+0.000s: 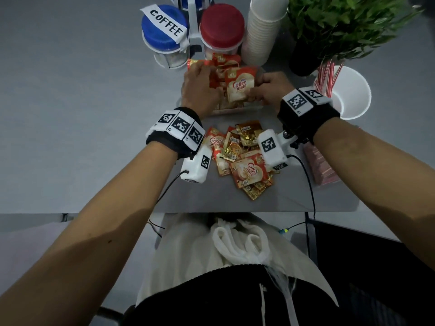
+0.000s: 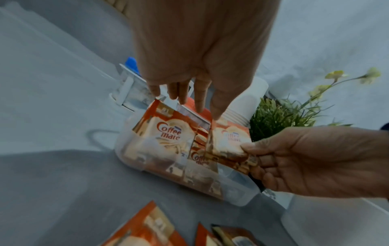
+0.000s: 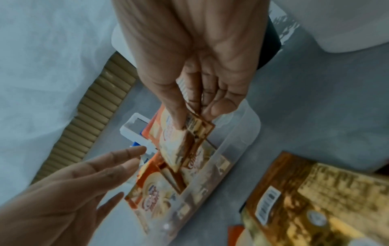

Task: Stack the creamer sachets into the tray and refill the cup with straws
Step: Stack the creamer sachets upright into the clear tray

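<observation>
Clear plastic tray [image 2: 134, 154] on the grey tabletop [image 1: 70, 114] holds upright orange-and-cream creamer sachets [image 2: 166, 138]. The right hand [image 1: 268, 89] has its grip pinched on the lower edge of one more sachet [image 1: 240, 87], tilted over the tray. The left hand [image 1: 200, 90] reaches in with fingers [image 2: 199, 98] straight, its grip wide, tips touching the standing sachets' tops. Loose sachets [image 1: 244, 170] lie nearer the person. A white paper cup [image 1: 353, 90] with red-striped straws [image 1: 327, 77] stands to the right.

An office coffee corner: grey table [image 1: 70, 114], labelled coffee jar [image 1: 164, 31], stacked paper cups [image 1: 261, 31], potted plant [image 1: 341, 24].
</observation>
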Demonstrator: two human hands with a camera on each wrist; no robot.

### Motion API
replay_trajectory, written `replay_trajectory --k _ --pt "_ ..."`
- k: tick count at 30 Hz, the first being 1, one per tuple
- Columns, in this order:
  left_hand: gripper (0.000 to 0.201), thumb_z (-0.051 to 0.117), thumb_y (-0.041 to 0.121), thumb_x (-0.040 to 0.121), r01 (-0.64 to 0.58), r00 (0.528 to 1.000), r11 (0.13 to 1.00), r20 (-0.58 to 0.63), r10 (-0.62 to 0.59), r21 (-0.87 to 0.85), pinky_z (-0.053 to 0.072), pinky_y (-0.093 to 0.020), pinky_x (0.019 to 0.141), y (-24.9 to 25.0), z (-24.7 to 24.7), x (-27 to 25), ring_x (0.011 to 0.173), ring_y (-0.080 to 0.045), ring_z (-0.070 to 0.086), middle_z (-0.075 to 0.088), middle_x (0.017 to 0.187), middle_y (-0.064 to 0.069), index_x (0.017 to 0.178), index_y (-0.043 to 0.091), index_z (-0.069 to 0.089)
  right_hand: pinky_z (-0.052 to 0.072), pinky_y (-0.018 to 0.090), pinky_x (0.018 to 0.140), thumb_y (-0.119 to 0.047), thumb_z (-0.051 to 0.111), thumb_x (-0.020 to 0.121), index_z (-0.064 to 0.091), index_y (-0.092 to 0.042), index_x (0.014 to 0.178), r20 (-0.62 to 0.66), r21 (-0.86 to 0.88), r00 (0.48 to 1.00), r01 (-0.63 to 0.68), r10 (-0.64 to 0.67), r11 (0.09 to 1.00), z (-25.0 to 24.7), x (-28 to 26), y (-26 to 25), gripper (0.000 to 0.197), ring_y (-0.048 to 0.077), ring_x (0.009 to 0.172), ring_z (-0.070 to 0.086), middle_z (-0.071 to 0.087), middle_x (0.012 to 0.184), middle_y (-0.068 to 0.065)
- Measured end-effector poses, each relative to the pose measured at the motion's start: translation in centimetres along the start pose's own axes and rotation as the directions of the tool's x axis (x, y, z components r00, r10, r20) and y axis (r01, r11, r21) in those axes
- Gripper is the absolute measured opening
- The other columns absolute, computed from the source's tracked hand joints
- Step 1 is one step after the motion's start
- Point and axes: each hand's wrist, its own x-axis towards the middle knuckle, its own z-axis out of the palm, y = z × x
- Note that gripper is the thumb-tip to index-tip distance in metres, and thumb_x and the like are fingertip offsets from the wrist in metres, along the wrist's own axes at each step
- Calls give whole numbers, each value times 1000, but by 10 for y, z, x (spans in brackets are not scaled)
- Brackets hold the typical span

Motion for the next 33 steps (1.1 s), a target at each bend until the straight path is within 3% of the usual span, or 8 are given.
replay_trajectory --k 3,6,9,11,18,24,29,33 --pt "64 58 20 82 -9 999 989 37 4 144 20 -46 115 -5 2 6 141 -31 16 22 151 -11 141 15 34 39 6 48 -6 67 80 64 -1 108 76 -175 996 53 -40 983 5 0 0 28 9 70 55 61 93 4" --pt "66 57 18 82 -35 996 972 85 15 232 17 -50 116 -8 5 9 143 -35 7 17 154 -13 143 15 30 36 2 48 -9 66 82 61 -4 116 116 -295 991 105 -74 950 8 3 -3 35 6 75 55 56 96 1" --pt "60 55 17 81 -64 997 971 59 51 232 21 -43 115 -11 6 10 143 -33 10 23 151 -13 138 9 37 44 22 78 -11 68 80 62 -7 115 113 -337 992 93 -58 937 12 9 -3 36 19 105 59 64 112 6" --pt "57 55 18 76 -94 995 973 45 86 209 24 -40 113 -14 7 9 141 -33 16 28 147 -15 130 4 44 46 29 87 -10 67 80 62 -8 114 102 -343 994 78 -46 936 14 12 -1 35 24 109 59 64 117 10" --pt "47 61 8 71 -152 988 972 -3 156 180 29 -41 108 -18 12 9 134 -39 28 38 139 -23 116 -3 53 40 21 82 -13 62 85 60 -8 118 -32 -274 996 76 -88 959 22 18 3 33 22 111 59 63 119 10" --pt "55 57 25 65 -144 990 980 33 140 140 32 -43 105 -16 10 7 129 -40 32 39 137 -24 112 -3 53 38 19 79 -7 63 83 59 -1 113 139 -375 984 154 -109 914 21 19 4 31 25 111 56 60 119 13" --pt "54 66 18 73 -114 993 983 37 109 145 26 -45 112 -19 11 6 136 -38 24 30 146 -21 121 1 48 40 23 87 -8 64 83 54 -2 119 134 -371 983 166 -124 913 25 19 5 38 22 112 55 58 119 10" --pt "78 68 24 76 -66 997 980 53 57 188 16 -45 117 -14 10 7 143 -34 13 18 153 -17 141 6 29 43 38 100 -14 61 84 37 -7 130 21 -243 992 125 -123 962 33 19 3 52 24 118 52 53 127 10"
